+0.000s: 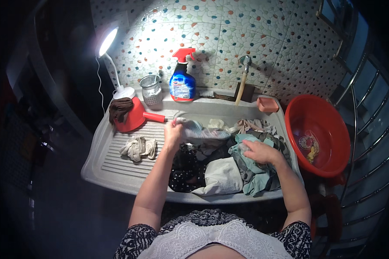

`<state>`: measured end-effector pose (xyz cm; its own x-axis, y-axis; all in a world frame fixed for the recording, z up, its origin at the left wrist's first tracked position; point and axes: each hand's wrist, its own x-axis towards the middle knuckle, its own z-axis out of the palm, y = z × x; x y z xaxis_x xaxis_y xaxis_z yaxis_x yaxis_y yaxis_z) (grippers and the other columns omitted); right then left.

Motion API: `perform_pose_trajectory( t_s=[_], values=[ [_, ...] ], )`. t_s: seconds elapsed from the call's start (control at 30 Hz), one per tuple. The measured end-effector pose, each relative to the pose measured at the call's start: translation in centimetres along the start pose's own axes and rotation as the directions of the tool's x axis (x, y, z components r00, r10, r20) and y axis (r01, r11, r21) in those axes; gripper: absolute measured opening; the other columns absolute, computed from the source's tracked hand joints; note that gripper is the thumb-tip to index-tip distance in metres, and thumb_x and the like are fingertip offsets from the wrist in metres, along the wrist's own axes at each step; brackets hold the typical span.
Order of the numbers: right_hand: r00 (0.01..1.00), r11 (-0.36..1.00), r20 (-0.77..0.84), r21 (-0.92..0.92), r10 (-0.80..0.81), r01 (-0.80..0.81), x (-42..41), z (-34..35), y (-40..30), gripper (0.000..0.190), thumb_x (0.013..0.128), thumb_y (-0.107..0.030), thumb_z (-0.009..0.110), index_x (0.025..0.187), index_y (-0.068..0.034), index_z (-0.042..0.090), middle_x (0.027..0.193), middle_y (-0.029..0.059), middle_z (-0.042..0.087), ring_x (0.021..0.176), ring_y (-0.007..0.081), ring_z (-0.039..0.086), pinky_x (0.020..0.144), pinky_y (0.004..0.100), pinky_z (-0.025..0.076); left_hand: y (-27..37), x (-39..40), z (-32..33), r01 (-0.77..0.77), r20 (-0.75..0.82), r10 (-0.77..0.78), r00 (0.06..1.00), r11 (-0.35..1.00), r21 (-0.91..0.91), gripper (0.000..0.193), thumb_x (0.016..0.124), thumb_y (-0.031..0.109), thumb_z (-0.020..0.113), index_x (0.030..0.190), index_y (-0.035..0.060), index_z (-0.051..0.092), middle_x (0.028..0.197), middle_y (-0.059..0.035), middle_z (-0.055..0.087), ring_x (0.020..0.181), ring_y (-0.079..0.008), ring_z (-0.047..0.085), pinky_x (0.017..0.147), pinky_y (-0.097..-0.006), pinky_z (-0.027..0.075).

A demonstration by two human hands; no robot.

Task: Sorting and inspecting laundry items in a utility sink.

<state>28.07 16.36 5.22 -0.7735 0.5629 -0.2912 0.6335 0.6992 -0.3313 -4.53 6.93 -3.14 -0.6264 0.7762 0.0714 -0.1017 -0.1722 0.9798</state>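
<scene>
My left hand (173, 132) grips one end of a pale striped cloth (204, 129), blurred and stretched to the right above the sink basin. Over the right side of the laundry, my right hand (261, 151) rests on or just above a teal garment (254, 181); whether its fingers pinch any fabric is unclear. Between my forearms lie a white cloth (225, 174) and a black polka-dot garment (186, 170). A bunched off-white cloth (138, 148) sits on the ribbed washboard (116, 166) to the left.
A red plastic dipper (136, 119) with a brown cloth (120, 110) stands behind the washboard. Along the back are a lit lamp (108, 42), a mesh cup (150, 90), a spray bottle (182, 81), a faucet (245, 64) and a soap dish (267, 104). Right stands a red basin (330, 129).
</scene>
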Motion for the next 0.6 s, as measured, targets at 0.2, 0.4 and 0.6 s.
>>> perform_pose_trajectory(
  t_s=[0.2, 0.4, 0.6],
  values=[
    [0.962, 0.923, -0.264, 0.348, -0.073, 0.166, 2.2, -0.4, -3.9, 0.054, 0.088, -0.029, 0.048, 0.129, 0.003, 0.037, 0.122, 0.0279, 0.049, 0.117, 0.036, 0.047, 0.097, 0.0373, 0.036, 5.0, -3.6, -7.4, -0.086, -0.233, 0.142, 0.962, 0.968, 0.235, 0.014, 0.081, 0.009, 0.052, 0.087, -0.0014, 0.06, 0.074, -0.0032, 0.059, 0.062, -0.0099, 0.053, 0.054, -0.0265, 0.043],
    [0.97, 0.933, -0.229, 0.324, -0.082, 0.156, 11.6, 5.5, -11.0, 0.05, 0.088, -0.032, 0.047, 0.129, -0.005, 0.038, 0.113, 0.0305, 0.051, 0.107, 0.041, 0.051, 0.087, 0.0454, 0.043, 2.4, -8.9, -11.7, 0.192, -0.259, 0.158, 0.953, 0.345, 0.919, 0.035, 0.081, 0.029, 0.056, 0.083, -0.0057, 0.059, 0.082, -0.0269, 0.063, 0.078, -0.0403, 0.062, 0.066, -0.0472, 0.048],
    [0.798, 0.883, -0.391, -0.103, -0.459, 0.458, 13.8, 15.1, -24.1, 0.052, 0.084, -0.031, 0.053, 0.132, -0.019, 0.037, 0.11, 0.0278, 0.048, 0.102, 0.0402, 0.049, 0.088, 0.0515, 0.039, 3.8, -10.9, -11.9, 0.186, -0.179, -0.134, 0.975, 0.045, 0.981, 0.023, 0.076, 0.021, 0.057, 0.082, 0.0, 0.063, 0.084, -0.0224, 0.065, 0.083, -0.0364, 0.064, 0.072, -0.0451, 0.05]
  ],
)
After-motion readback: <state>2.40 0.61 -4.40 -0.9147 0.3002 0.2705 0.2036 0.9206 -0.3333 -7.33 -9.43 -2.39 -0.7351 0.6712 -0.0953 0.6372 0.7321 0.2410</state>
